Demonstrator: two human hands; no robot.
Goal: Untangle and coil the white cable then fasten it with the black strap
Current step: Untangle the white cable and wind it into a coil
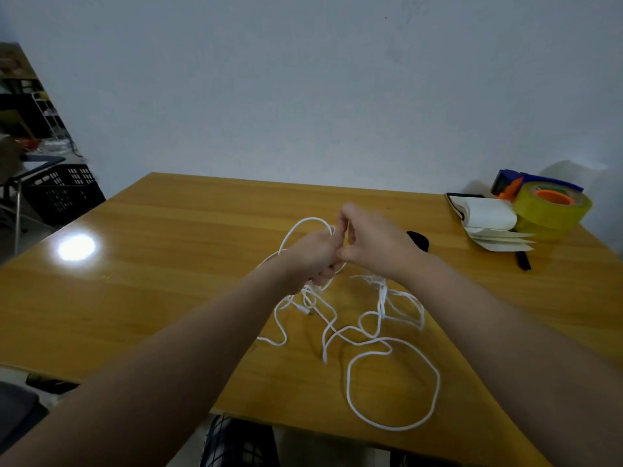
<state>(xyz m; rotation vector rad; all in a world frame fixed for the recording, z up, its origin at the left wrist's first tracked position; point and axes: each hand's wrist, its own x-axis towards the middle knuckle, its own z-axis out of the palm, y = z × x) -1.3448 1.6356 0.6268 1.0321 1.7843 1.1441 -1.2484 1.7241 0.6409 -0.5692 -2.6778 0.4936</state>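
Note:
The white cable lies in loose tangled loops on the wooden table, with one large loop near the front edge. My left hand grips a bundle of the cable, and one loop arches up beyond it. My right hand meets the left, its fingers pinching the cable at the top of that bundle. The black strap lies on the table just behind my right wrist, partly hidden by it.
At the back right corner sit a roll of yellow tape, an open white notebook, a blue and orange object and a black pen. A black crate stands on the floor to the left.

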